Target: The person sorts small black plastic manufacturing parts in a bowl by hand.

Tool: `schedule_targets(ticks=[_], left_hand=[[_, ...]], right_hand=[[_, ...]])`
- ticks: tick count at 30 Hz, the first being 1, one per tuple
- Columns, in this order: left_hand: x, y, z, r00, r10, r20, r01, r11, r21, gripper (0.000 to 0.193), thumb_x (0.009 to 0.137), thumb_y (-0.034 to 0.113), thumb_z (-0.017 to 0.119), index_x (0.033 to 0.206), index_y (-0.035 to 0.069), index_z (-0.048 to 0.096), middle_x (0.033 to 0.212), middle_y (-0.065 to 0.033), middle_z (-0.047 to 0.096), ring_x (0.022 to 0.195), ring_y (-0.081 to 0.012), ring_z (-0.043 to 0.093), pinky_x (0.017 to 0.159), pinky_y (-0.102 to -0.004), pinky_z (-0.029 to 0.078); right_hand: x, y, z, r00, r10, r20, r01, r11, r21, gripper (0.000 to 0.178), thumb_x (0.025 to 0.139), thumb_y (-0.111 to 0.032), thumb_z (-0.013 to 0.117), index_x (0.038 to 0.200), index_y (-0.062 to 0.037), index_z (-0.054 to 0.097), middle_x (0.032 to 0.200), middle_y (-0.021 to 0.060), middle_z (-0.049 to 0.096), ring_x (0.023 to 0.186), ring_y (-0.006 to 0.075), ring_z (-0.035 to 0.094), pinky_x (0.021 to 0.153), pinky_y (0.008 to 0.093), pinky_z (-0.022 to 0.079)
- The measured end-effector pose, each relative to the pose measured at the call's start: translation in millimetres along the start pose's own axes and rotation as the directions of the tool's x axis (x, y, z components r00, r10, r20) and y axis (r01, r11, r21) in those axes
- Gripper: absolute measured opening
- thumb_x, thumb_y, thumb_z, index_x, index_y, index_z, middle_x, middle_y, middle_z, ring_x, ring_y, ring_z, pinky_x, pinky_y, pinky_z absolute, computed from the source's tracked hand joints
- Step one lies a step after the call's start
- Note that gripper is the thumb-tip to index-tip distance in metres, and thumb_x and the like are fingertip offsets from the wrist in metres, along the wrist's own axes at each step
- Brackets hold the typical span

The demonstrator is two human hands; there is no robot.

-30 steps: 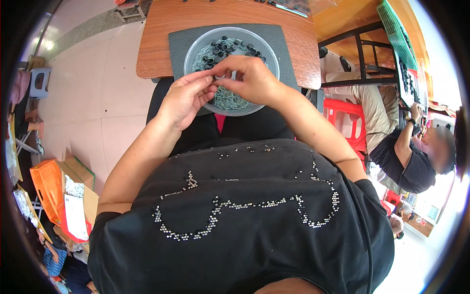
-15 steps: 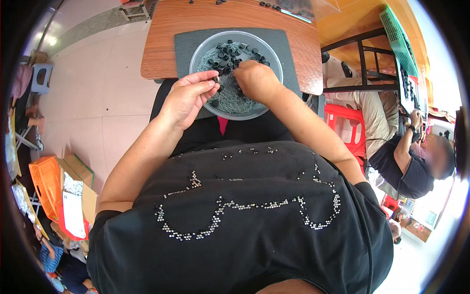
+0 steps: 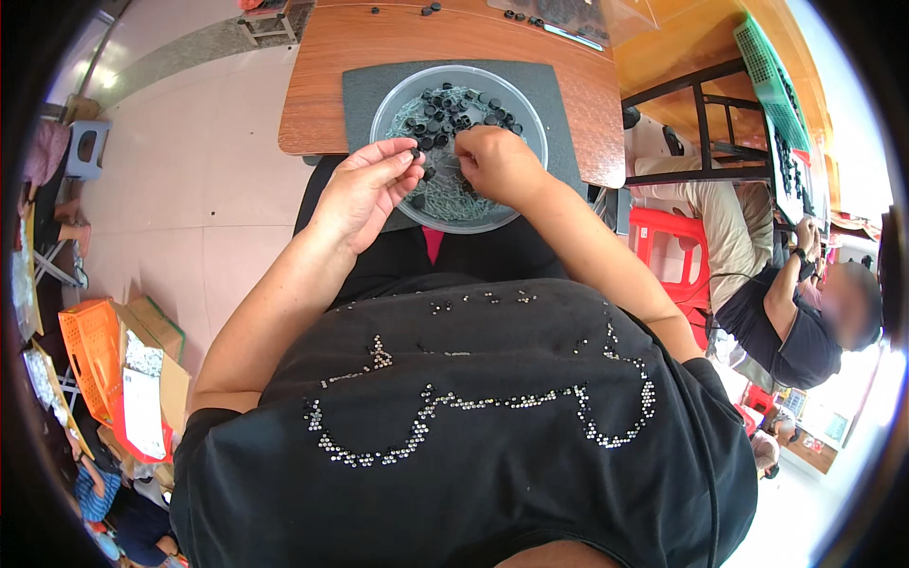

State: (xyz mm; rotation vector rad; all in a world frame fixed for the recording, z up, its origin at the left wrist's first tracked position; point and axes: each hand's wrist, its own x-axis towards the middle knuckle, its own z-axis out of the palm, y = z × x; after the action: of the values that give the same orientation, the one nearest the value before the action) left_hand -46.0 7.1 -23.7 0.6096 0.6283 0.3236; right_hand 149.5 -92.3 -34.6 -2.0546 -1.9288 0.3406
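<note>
Between the thumb and fingers of my left hand [image 3: 367, 189] is a small black cap [image 3: 415, 152], held over the left side of a round clear plastic basin [image 3: 381, 118]. Thin greenish-grey metal pins or screws [image 3: 450, 201] lie loose in the basin, too small to tell exactly. Several black caps [image 3: 445, 106] are heaped on them toward the far side. My right hand [image 3: 500, 166] is over the basin's right half, knuckles up, its fingers curled and pinched down among the pieces. Whatever its fingertips hold is hidden.
The basin rests on a dark grey mat [image 3: 365, 85] on a brown wooden table [image 3: 322, 104]. A few loose caps [image 3: 431, 9] lie at its far edge. To the right are a red plastic stool [image 3: 668, 251] and a seated person [image 3: 791, 312]; at lower left, an orange crate [image 3: 90, 346].
Both hands keep nearly the same places, the left still pinching the black cap. My right hand has shifted slightly lower in the basin. The view has tilted a little.
</note>
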Motion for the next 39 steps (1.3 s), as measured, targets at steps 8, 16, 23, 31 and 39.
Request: schedule_targets(ticks=[8, 16, 23, 31, 39], left_hand=[[-7, -3, 10, 0.999, -0.019, -0.027, 0.02, 1.0, 0.019, 0.026, 0.091, 0.011, 0.058, 0.114, 0.001, 0.054, 0.099, -0.0087, 0.062, 0.086, -0.0117, 0.06, 0.078, -0.0228, 0.051], [-11, -11, 27, 0.999, -0.055, 0.002, 0.054, 0.996, 0.066, 0.026, 0.091, 0.01, 0.057, 0.115, -0.001, 0.055, 0.099, -0.0097, 0.062, 0.085, -0.0116, 0.061, 0.077, -0.0216, 0.052], [-15, -12, 42, 0.995, -0.089, 0.033, 0.085, 0.99, 0.112, 0.027, 0.091, 0.009, 0.057, 0.115, -0.003, 0.054, 0.1, -0.0103, 0.062, 0.084, -0.0116, 0.061, 0.077, -0.0215, 0.052], [-15, -14, 45, 0.993, -0.101, 0.058, 0.094, 0.988, 0.124, 0.027, 0.091, 0.009, 0.058, 0.114, -0.004, 0.054, 0.099, -0.0094, 0.062, 0.084, -0.0108, 0.062, 0.075, -0.0206, 0.052], [-17, -17, 42, 0.995, -0.098, 0.032, 0.094, 0.989, 0.111, 0.024, 0.091, 0.009, 0.057, 0.112, -0.004, 0.057, 0.098, -0.007, 0.063, 0.085, -0.0112, 0.061, 0.078, -0.0216, 0.052]], right_hand=[[-31, -7, -7, 0.949, 0.299, -0.102, -0.21, 0.837, 0.505, 0.019, 0.076, -0.001, 0.059, 0.094, -0.0032, 0.066, 0.075, 0.0141, 0.065, 0.066, 0.0209, 0.063, 0.062, 0.0324, 0.05], [-40, -11, -14, 0.921, 0.386, 0.044, -0.182, 0.328, 0.927, 0.013, 0.084, -0.003, 0.061, 0.096, 0.0013, 0.063, 0.081, 0.0058, 0.067, 0.071, 0.0095, 0.061, 0.062, 0.0234, 0.049], [-44, -21, -22, 0.95, 0.312, 0.017, -0.073, 0.168, 0.983, 0.008, 0.085, -0.006, 0.064, 0.091, 0.0, 0.065, 0.082, 0.006, 0.068, 0.073, 0.0093, 0.062, 0.063, 0.0225, 0.049], [-44, -22, -18, 0.968, 0.25, -0.031, -0.051, 0.313, 0.948, 0.009, 0.085, -0.007, 0.064, 0.085, 0.0019, 0.065, 0.076, 0.0043, 0.067, 0.072, 0.0076, 0.062, 0.064, 0.023, 0.049], [-48, -39, -20, 0.943, 0.252, -0.217, 0.006, 0.64, 0.769, 0.007, 0.083, -0.007, 0.066, 0.084, 0.0001, 0.068, 0.072, 0.0059, 0.064, 0.064, 0.0086, 0.058, 0.057, 0.0247, 0.047]])
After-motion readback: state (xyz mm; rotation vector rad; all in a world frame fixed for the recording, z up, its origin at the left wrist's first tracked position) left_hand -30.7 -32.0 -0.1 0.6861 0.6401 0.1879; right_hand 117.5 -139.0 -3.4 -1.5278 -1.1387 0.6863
